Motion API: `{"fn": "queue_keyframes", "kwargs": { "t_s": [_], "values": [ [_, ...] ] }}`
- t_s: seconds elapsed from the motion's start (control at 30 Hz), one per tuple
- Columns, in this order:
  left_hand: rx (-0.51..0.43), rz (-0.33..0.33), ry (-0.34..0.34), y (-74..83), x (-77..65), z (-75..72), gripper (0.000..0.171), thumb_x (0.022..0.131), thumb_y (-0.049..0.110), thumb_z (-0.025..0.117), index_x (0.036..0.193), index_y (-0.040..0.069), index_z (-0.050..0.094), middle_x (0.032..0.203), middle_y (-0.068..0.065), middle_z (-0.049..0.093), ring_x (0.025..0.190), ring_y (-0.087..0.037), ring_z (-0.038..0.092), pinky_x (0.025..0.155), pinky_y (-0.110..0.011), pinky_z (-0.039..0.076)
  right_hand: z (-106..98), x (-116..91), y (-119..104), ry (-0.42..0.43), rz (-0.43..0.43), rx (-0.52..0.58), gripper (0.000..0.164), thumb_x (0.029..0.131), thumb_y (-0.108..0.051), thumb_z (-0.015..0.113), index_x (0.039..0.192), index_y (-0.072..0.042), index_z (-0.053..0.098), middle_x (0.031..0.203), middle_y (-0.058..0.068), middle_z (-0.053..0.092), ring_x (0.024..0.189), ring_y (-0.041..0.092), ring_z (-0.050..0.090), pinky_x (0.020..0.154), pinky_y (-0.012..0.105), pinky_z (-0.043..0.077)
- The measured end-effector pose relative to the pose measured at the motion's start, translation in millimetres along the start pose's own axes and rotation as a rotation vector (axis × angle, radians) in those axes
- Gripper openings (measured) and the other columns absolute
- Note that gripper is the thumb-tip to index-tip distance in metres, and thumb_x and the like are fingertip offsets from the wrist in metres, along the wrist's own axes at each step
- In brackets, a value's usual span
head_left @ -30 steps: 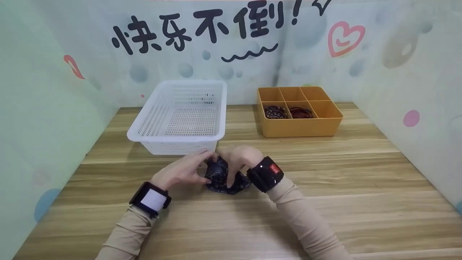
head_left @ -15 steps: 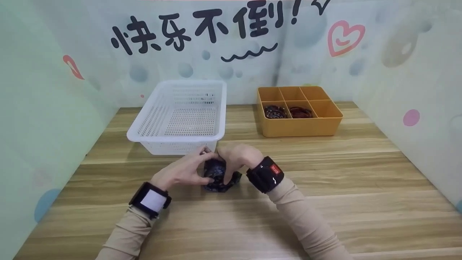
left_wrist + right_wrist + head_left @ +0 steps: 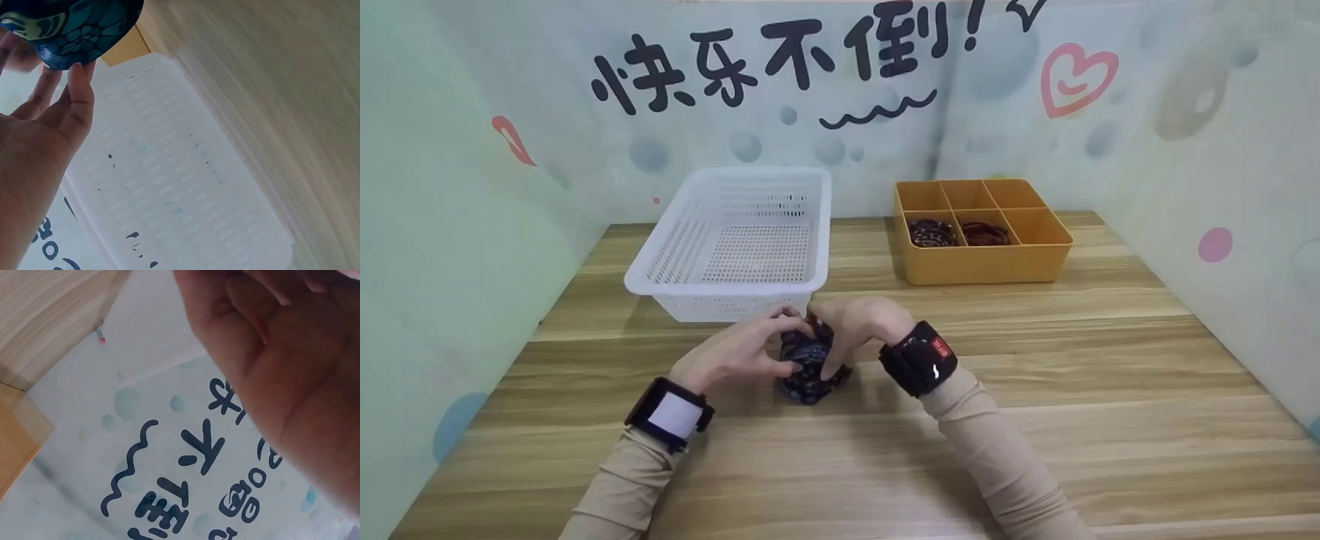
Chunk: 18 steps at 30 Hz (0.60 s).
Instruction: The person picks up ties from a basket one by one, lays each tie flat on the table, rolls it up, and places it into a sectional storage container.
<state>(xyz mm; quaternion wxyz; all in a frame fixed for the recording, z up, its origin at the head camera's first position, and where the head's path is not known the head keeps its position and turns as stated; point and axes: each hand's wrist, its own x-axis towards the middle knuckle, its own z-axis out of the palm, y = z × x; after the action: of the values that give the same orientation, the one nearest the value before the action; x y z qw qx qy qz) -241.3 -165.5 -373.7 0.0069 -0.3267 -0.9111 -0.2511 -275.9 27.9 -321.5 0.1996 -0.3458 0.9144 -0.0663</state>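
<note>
Between the two hands is a dark blue patterned cloth (image 3: 804, 358), gathered into a bundle just in front of the white basket. My left hand (image 3: 739, 346) grips its left side, thumb in front and fingers behind. From the right, my right hand (image 3: 861, 324) holds the bundle with its thumb pointing down along the near side. Close up in the left wrist view, the cloth (image 3: 84, 36) shows teal and pale green motifs above the fingertips. In the right wrist view the right hand (image 3: 281, 377) fills the upper right, and the cloth is out of sight.
A white perforated basket (image 3: 727, 289) stands right behind the left hand. At the back right, an orange divided box (image 3: 986, 264) has dark coiled items (image 3: 934, 232) and reddish coiled items (image 3: 985, 234) in two front compartments. Printed walls border the wooden table (image 3: 1110, 360).
The cloth's loose end, which spread to the right, has been drawn in, and the bundle is more compact and slightly farther left. The hands stay in nearly the same place.
</note>
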Motion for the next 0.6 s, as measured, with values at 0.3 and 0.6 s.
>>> {"fn": "queue_keyframes", "kwargs": {
  "t_s": [0.3, 0.6],
  "values": [
    [0.048, 0.027, 0.023, -1.3, 1.6, 2.8, 0.046, 0.078, 0.021, 0.067, 0.124, 0.019, 0.063, 0.127, -0.008, 0.044, 0.114, -0.024, 0.051, 0.098, -0.041, 0.046, -2.8, -4.9, 1.7, 0.128, -0.043, -0.017, 0.068, 0.07, -0.042, 0.081, 0.12, -0.011, 0.049, 0.117, 0.007, 0.058, 0.105, 0.022, 0.056, 0.089, 0.038, 0.05],
    [0.129, 0.116, 0.064, -2.7, 4.0, 6.9, 0.035, 0.087, 0.017, 0.06, 0.121, 0.008, 0.064, 0.121, -0.017, 0.047, 0.111, -0.028, 0.05, 0.096, -0.044, 0.045, 32.4, -13.4, 8.0, 0.501, -0.297, -0.087, 0.053, 0.079, -0.026, 0.075, 0.121, -0.004, 0.049, 0.116, 0.016, 0.059, 0.103, 0.032, 0.062, 0.085, 0.044, 0.054]
  ]
}}
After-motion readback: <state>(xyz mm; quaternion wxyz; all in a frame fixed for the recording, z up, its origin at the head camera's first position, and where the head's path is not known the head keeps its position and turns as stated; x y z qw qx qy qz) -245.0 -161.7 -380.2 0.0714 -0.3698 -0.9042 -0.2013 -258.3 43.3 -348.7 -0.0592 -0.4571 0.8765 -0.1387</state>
